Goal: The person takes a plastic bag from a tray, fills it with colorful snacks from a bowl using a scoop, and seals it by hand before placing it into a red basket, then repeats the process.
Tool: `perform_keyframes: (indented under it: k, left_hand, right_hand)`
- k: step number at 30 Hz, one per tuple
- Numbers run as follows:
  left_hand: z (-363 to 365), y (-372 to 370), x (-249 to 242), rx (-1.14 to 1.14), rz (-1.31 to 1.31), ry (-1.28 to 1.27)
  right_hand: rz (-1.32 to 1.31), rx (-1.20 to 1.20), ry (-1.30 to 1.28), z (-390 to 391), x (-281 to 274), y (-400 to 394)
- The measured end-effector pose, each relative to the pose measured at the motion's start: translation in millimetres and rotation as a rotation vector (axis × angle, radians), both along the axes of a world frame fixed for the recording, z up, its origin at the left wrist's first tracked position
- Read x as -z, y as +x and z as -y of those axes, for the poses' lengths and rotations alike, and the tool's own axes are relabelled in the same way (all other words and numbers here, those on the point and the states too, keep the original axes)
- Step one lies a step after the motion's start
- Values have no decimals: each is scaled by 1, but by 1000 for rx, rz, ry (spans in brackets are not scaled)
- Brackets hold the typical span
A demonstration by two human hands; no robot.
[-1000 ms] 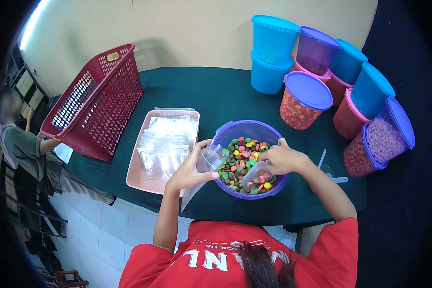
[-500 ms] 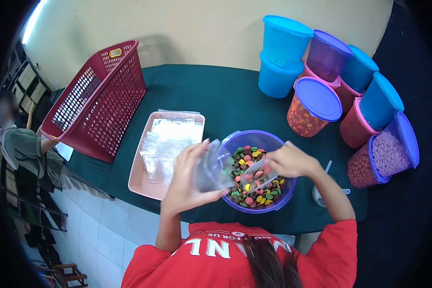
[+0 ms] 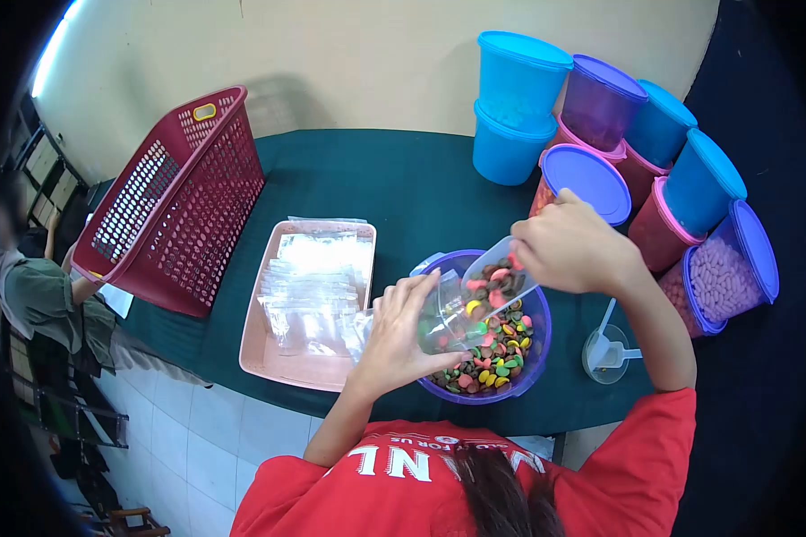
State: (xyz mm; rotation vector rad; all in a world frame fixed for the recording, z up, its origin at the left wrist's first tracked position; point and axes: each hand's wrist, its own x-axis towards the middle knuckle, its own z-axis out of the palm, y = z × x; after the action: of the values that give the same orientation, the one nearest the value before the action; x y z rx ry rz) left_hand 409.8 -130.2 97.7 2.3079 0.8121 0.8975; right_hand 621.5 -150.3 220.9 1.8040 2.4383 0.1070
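Biggest thing first: the table under its dark green cloth; the red basket sits on its left side, and 2 stacked blue tubs start off the cluster at the back right; the pink tray is next down, with flat clear packets piled in it.

Right of that is the purple bowl, which has the colourful pieces in it; half a second ago the scoop was low over those, and now it's up and tipped down toward the left, pieces loaded in it; I'd read that as scooping being over for this load and the tipping-out stage being on.

Right hand is closed on the scoop's handle end, up above the bowl; left hand has fingers and thumb curved around a clear bag, mouth turned to the scoop, over the bowl's left side; scoop tip and bag mouth overlap, but can't tell how deep it goes, or whether any pieces are inside the bag yet; the bowl's pieces show through behind.
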Motion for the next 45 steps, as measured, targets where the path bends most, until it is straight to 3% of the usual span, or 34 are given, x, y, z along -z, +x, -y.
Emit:
perform_keyframes:
  k: [2, 12, 15, 17, 19, 21, 25, 29, 35, 37, 39, 41, 45]
  left_hand:
    - [3, 3, -2, 42, 20, 26]
    - [9, -2, 6, 28, 68, 4]
    - [8, -15, 6, 52, 94, -60]
    - [2, -30, 11, 104, 143, -94]
    - [3, -44, 11, 202, 85, -263]
    - [8, -49, 15, 208, 45, -295]
    - [18, -48, 23, 228, 56, -460]
    - [24, -45, 23, 189, 59, -453]
    - [24, -42, 26, 194, 80, -406]
    - [25, -41, 25, 169, 63, -405]
    - [26, -42, 30, 177, 79, -370]
    - [24, -40, 34, 190, 102, -325]
    - [26, -39, 38, 173, 124, -333]
  right_hand:
    - [171, -33, 86, 5, 3, -14]
    - [210, -68, 183, 28, -2, -30]
    - [254, 52, 286, 34, -2, -29]
    - [419, 195, 169, 33, 20, -30]
    - [779, 161, 78, 35, 57, -29]
    - [970, 148, 7, 33, 87, -30]
    - [975, 105, 4, 28, 115, -27]
    - [673, 192, -115, 18, 113, -16]
    - [644, 86, 328, 32, 146, -15]
    - [626, 95, 293, 32, 141, -10]
    - [170, -1, -7, 35, 129, 1]
    - [212, -28, 69, 34, 145, 1]
    - [118, 34, -27, 30, 138, 8]
